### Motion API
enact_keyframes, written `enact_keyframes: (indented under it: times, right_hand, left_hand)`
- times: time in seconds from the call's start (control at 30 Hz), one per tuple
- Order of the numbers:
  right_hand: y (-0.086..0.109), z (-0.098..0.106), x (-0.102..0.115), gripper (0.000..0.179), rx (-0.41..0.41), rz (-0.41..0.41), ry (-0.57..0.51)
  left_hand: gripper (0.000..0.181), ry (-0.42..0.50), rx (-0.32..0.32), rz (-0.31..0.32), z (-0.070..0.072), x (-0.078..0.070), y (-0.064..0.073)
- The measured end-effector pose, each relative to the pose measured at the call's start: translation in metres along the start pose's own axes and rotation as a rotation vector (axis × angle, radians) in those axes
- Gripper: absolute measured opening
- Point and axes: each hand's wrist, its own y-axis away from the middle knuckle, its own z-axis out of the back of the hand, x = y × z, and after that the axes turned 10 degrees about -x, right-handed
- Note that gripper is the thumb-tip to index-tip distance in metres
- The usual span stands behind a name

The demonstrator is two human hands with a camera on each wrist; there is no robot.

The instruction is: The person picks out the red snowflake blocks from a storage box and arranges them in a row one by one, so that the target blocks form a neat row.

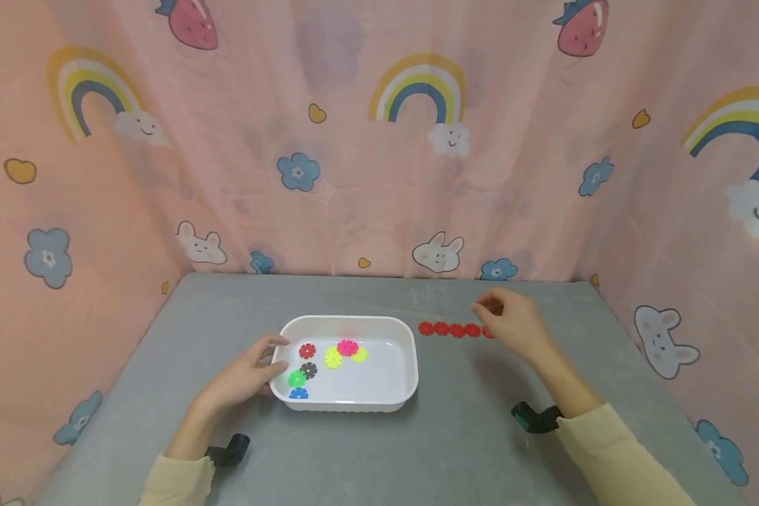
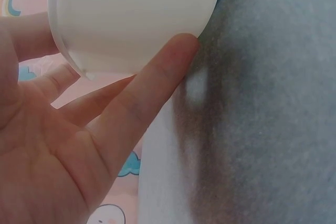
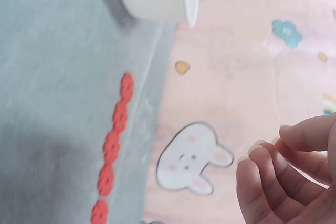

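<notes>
At its left end, the white plastic tray (image 1: 379,393) is held by my left hand (image 1: 247,372), with fingers over the rim and others against the outer wall. Inside lie notched plastic discs: a red one (image 1: 307,351), a black one (image 1: 308,370), a green one (image 1: 296,379), a blue one (image 1: 299,393), a pink one (image 1: 347,348) and yellow ones (image 1: 333,358). My right hand (image 1: 512,320) hovers over the right end of a row of red discs (image 1: 457,330). Its fingers are loosely bent, fingertips close together, and nothing shows between them (image 3: 283,166).
The grey tabletop (image 1: 354,464) reaches back to a pink printed curtain (image 1: 354,211), which also runs along both sides. Black wrist mounts (image 1: 229,450) show below each hand. The red row lies to the right of the tray, near the back.
</notes>
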Motion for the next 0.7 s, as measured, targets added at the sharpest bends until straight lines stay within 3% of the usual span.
enact_keyframes:
  times: [0.47,0.7]
  right_hand:
    - [0.007,-0.029,0.038,0.013,-0.001,0.077,-0.061]
    - [0.009,-0.041,0.053,0.013,0.041,0.071,-0.072]
  left_hand:
    - [0.048,-0.008,0.001,-0.005,0.000,-0.001,-0.001]
    - [0.049,-0.020,-0.012,-0.005,-0.001,-0.001,0.000]
